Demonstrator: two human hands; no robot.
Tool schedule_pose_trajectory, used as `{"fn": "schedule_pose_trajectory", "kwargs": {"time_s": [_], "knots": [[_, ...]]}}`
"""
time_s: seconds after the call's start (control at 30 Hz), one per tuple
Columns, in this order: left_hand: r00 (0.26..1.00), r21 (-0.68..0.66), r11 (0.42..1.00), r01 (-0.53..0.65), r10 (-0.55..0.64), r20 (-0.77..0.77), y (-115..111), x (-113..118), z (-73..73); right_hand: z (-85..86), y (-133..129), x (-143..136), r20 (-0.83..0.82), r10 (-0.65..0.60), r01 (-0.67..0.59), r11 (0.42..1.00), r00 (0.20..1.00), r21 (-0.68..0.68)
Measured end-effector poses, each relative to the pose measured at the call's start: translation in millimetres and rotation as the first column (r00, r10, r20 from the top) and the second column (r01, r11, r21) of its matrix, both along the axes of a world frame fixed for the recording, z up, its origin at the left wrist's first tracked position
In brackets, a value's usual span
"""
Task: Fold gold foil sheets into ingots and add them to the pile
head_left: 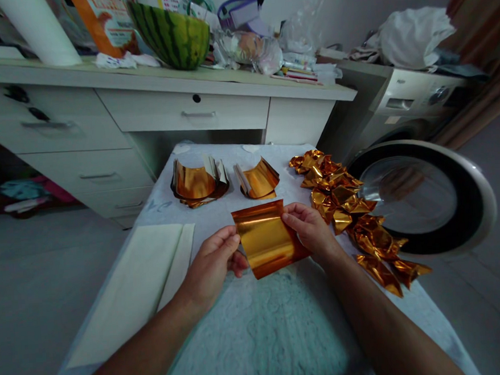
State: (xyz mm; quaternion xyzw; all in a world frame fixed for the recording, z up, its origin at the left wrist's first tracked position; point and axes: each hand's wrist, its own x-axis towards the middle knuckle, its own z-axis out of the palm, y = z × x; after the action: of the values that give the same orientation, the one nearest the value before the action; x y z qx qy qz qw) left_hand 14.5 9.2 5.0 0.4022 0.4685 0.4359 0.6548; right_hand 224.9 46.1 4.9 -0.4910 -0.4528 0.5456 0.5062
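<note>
A sheet of shiny orange-gold foil [270, 237] is held up over the cloth-covered table, slightly curved. My left hand [214, 258] pinches its left edge between thumb and fingers. On the upper right edge, the thumb of my right hand [310, 229] presses against the fingers behind the sheet. Beyond my hands lie two stacks of curled foil sheets, a larger left stack [196, 182] and a smaller right stack [258, 180]. To the right of my right hand runs a row of several crumpled, twisted gold foil pieces [340, 190].
Folded pale paper [124, 293] lies along the table's left side. A washing machine's round door [485, 194] hangs open at the right edge. Behind stands a white drawer counter [234, 88] bearing half a watermelon [175, 35], an orange packet [108, 23] and plastic bags.
</note>
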Motion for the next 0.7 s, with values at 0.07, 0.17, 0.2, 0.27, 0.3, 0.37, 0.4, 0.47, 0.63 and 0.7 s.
{"fn": "schedule_pose_trajectory", "kwargs": {"time_s": [0.07,0.17,0.2,0.27,0.3,0.37,0.4,0.47,0.63,0.7], "knots": [[0.998,-0.038,0.998,0.053,-0.052,0.035,-1,-1,3.5,1.6,-1,-1,0.014,-0.01,0.01,1.0,1.0,0.013],[0.99,-0.094,0.986,0.136,-0.133,0.046,-2,-3,9.5,5.4,-3,-1,0.041,0.003,-0.004,1.0,0.999,0.014],[0.987,-0.108,0.982,0.157,-0.153,0.048,-2,-5,11.2,6.6,-4,-1,0.05,0.005,-0.006,1.0,0.999,0.021],[0.981,-0.126,0.973,0.192,-0.184,0.068,-1,-7,13.0,7.9,-4,0,0.051,0.004,-0.006,0.999,0.999,0.049],[0.978,-0.13,0.97,0.203,-0.193,0.085,-1,-8,13.1,7.8,-4,0,0.044,0.004,-0.006,0.998,0.999,0.066],[0.973,-0.137,0.969,0.207,-0.191,0.127,1,-10,11.4,6.3,-4,1,0.025,0.014,-0.016,0.996,1.0,0.086],[0.972,-0.139,0.97,0.199,-0.178,0.15,1,-11,10.0,5.1,-4,1,0.021,0.019,-0.021,0.996,1.0,0.091],[0.972,-0.138,0.975,0.173,-0.147,0.185,2,-11,7.2,2.9,-4,2,0.031,0.028,-0.031,0.994,0.999,0.106],[0.982,-0.114,0.984,0.137,-0.119,0.148,2,-8,7.3,6.9,-8,5,0.025,0.103,-0.105,0.987,0.994,0.119],[0.984,-0.083,0.984,0.16,-0.152,0.093,2,-8,9.3,11.5,-11,6,0.064,0.133,-0.142,0.975,0.989,0.168]]}}
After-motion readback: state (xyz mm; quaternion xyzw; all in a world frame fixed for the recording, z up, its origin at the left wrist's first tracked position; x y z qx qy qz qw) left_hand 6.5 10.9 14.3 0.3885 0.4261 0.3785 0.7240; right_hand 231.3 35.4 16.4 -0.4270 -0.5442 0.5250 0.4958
